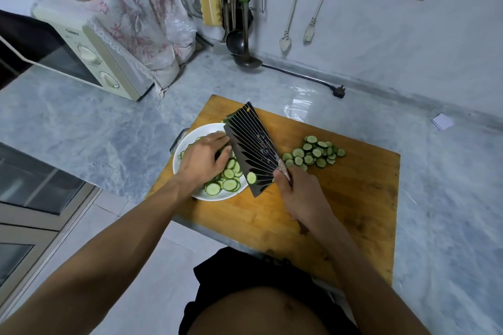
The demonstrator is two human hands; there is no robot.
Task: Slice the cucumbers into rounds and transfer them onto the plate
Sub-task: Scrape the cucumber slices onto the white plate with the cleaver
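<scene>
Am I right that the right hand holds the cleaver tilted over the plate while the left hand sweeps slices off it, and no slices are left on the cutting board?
Not quite. The head view shows a pile of slices on the cutting board. The rest holds: right hand, cleaver, plate, left hand.

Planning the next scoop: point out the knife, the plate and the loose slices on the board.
knife (254, 149), head view, flat of the blade
plate (187, 141), head view, bare rim
loose slices (315, 153), head view, middle of the pile
</scene>
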